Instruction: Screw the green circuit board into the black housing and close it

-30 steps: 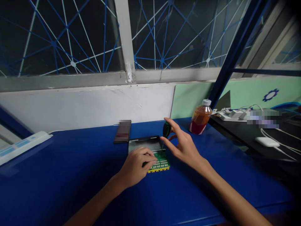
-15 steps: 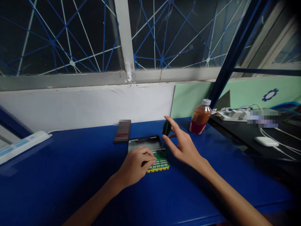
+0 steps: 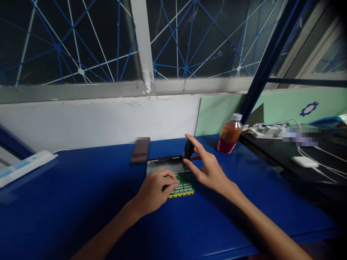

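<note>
Right hand [image 3: 210, 168] grips a screwdriver [image 3: 188, 150] over the green circuit board [image 3: 185, 185]; left hand [image 3: 155, 187], fingers bent, touches it; glossy blue table [image 3: 89, 191] beneath.

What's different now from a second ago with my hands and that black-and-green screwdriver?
Your right hand and the black-and-green screwdriver at its fingers have shifted slightly left; the handle looks a touch more upright. Nothing was visibly grasped or released. Your left hand, the green circuit board and the clear plastic bottle stayed put.
</note>
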`<act>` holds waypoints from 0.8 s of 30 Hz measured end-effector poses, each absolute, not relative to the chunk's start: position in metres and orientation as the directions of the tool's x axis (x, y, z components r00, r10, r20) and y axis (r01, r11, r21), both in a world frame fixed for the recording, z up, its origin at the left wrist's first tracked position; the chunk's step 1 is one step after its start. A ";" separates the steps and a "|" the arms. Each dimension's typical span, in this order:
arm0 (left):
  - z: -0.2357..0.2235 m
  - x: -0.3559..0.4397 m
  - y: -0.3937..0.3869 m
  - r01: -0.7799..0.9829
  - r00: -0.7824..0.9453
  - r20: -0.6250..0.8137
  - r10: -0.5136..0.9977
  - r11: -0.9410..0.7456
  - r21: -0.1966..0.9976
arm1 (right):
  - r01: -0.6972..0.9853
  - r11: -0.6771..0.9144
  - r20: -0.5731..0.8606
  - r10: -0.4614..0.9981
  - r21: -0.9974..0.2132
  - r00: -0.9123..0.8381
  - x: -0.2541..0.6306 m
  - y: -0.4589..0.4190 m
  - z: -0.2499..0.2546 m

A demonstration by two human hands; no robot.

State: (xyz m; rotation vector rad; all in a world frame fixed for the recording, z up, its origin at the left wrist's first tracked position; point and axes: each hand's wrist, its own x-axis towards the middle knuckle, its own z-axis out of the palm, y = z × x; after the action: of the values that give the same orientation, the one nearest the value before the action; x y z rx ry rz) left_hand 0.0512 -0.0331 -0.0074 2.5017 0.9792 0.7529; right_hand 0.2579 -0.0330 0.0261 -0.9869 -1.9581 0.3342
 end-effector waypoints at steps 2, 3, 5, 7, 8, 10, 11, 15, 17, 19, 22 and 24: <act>-0.008 0.051 -0.033 0.512 0.624 0.354 0.697 -0.707 0.488 | 0.542 0.656 0.627 0.729 -0.525 -0.274 0.258 -0.033 0.025; -0.008 0.051 -0.033 0.509 0.624 0.360 0.693 -0.711 0.486 | 0.561 0.652 0.631 0.727 -0.510 -0.270 0.258 -0.033 0.025; -0.008 0.051 -0.033 0.504 0.622 0.369 0.691 -0.713 0.487 | 0.585 0.635 0.617 0.739 -0.505 -0.270 0.258 -0.033 0.025; -0.009 0.051 -0.033 0.507 0.617 0.370 0.694 -0.711 0.488 | 0.585 0.626 0.598 0.752 -0.515 -0.278 0.258 -0.033 0.025; -0.009 0.051 -0.033 0.508 0.617 0.369 0.695 -0.710 0.487 | 0.582 0.628 0.596 0.752 -0.517 -0.282 0.258 -0.033 0.025; -0.010 0.051 -0.033 0.512 0.619 0.366 0.695 -0.711 0.482 | 0.584 0.640 0.616 0.736 -0.499 -0.280 0.258 -0.033 0.025; -0.010 0.051 -0.033 0.513 0.621 0.366 0.693 -0.712 0.480 | 0.593 0.644 0.629 0.727 -0.484 -0.275 0.258 -0.033 0.024; -0.009 0.051 -0.032 0.516 0.624 0.352 0.698 -0.706 0.485 | 0.650 0.613 0.640 0.728 -0.449 -0.245 0.261 -0.031 0.021; -0.009 0.051 -0.032 0.517 0.618 0.347 0.706 -0.697 0.497 | 0.643 0.594 0.646 0.738 -0.483 -0.196 0.261 -0.030 0.020; -0.009 0.051 -0.031 0.513 0.610 0.345 0.714 -0.687 0.514 | 0.565 0.591 0.660 0.744 -0.575 -0.106 0.260 -0.031 0.021; -0.011 0.051 -0.031 0.498 0.591 0.357 0.723 -0.676 0.543 | 0.382 0.575 0.635 0.772 -0.723 0.040 0.255 -0.034 0.025; -0.011 0.051 -0.031 0.488 0.578 0.368 0.728 -0.670 0.559 | 0.320 0.558 0.608 0.790 -0.766 0.078 0.252 -0.037 0.028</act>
State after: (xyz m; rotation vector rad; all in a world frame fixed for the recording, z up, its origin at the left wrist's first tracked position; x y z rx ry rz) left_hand 0.0510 -0.0309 -0.0114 2.4133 0.9810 0.8245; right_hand 0.2515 -0.0374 0.0276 -0.9912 -1.5083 0.4576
